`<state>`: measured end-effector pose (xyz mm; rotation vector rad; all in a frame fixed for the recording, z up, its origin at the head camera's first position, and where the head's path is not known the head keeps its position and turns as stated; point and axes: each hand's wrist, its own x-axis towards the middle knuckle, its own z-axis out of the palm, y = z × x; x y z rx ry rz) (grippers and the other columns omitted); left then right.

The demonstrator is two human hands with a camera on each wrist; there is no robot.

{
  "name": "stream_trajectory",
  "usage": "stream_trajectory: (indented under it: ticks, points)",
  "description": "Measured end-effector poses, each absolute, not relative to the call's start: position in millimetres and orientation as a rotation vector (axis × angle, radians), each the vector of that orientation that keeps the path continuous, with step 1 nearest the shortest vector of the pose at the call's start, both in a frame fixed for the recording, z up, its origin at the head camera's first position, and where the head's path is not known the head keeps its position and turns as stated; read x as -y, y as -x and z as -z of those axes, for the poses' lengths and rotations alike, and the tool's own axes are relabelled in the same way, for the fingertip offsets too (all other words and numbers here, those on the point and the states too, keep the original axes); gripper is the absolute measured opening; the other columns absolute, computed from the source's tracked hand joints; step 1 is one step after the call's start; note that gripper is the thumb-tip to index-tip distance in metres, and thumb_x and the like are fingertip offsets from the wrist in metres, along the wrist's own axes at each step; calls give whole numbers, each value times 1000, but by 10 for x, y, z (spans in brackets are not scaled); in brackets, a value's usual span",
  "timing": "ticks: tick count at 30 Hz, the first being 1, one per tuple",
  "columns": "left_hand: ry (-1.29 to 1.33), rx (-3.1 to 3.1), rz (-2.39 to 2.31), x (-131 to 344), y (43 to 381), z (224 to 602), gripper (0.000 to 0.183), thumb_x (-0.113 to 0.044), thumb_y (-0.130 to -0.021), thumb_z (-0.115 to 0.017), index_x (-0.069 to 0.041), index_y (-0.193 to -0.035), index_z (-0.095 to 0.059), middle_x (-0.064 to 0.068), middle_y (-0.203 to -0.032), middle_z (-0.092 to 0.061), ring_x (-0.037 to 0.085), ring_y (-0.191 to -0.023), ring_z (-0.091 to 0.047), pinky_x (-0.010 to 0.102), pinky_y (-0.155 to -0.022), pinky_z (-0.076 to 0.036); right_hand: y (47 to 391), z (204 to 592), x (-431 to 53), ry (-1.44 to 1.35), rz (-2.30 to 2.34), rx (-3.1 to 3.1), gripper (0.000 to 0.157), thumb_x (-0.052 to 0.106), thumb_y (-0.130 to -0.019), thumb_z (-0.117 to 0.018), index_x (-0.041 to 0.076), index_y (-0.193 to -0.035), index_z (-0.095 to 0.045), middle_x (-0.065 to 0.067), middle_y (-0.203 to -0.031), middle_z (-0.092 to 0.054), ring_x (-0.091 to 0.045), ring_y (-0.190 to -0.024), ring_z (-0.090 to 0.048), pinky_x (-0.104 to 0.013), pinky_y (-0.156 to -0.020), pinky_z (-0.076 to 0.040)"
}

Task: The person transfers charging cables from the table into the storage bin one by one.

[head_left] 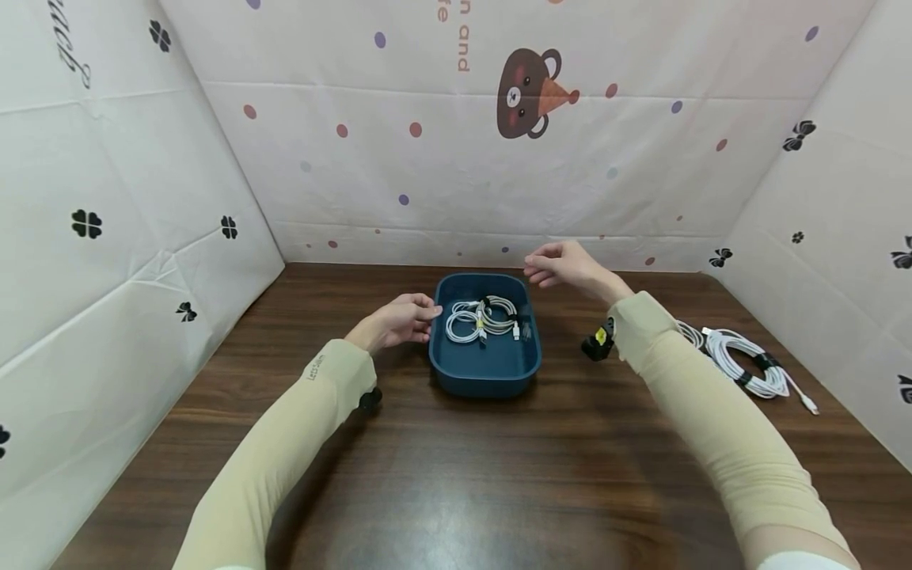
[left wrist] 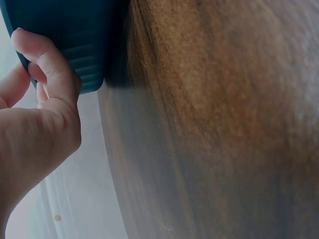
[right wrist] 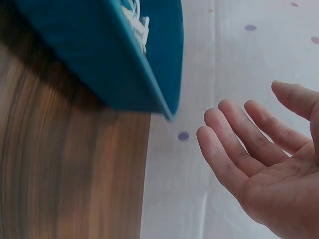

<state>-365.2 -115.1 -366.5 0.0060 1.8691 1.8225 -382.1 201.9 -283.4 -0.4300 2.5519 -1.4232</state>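
Observation:
A dark blue plastic bin point(head_left: 484, 386) stands on the table with coiled white cables point(head_left: 465, 323) lying inside it. My left hand point(head_left: 402, 321) is at the bin's left side and pinches its rim, the thumb on top and the other fingers lower, as the left wrist view shows closely. Off the bin's far right corner, my right hand point(head_left: 563, 264) hovers in the air, fingers relaxed and holding nothing. In the right wrist view its spread fingers point(right wrist: 254, 142) are apart from the bin wall.
More coiled white cables point(head_left: 755, 368) with black ties lie on the brown wooden table point(head_left: 456, 475) at the right, beyond my right forearm. Patterned white sheets point(head_left: 456, 174) rise at the back and both sides. A black wrist device point(head_left: 598, 340) hangs under the right sleeve.

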Motion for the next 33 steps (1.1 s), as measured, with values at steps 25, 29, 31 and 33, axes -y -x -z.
stream_trajectory:
  ticks: [25, 29, 31, 33]
  points:
    - [-2, -1880, -1818, 1144, 3663, 3662, 9, -16, -97, -57, -12, -101, -49, 10, -92, -51, 18, -70, -51, 27, -62, -52, 3671, 2879, -3101, 295, 1398, -2789, 44, 19, -98, -57, -16, -123, -50, 20, -75, -65, 4, -69, -64, -17, -66, -55]
    - [-10, -1876, -1819, 1143, 3668, 3667, 9, -16, -97, -57, -12, -101, -49, 9, -91, -51, 18, -70, -51, 27, -62, -52, 3660, 2924, -3248, 270, 1264, -2877, 44, 20, -97, -57, -14, -124, -52, 14, -80, -68, 6, -68, -62, -16, -64, -53]
    - [-7, -1874, -1821, 1142, 3671, 3670, 9, -15, -97, -57, -12, -100, -49, 9, -90, -51, 18, -69, -51, 27, -62, -52, 3647, 2947, -3307, 230, 1155, -2952, 42, 22, -97, -57, -11, -124, -54, 0, -86, -73, 4, -69, -62, -16, -64, -51]
    - [-6, -1875, -1823, 1142, 3671, 3672, 9, -15, -97, -57, -11, -100, -49, 8, -88, -51, 18, -69, -51, 27, -62, -52, 3628, 2973, -3367, 199, 1048, -3023, 41, 23, -97, -57, -9, -122, -56, -16, -99, -72, -7, -77, -66, -18, -66, -49]
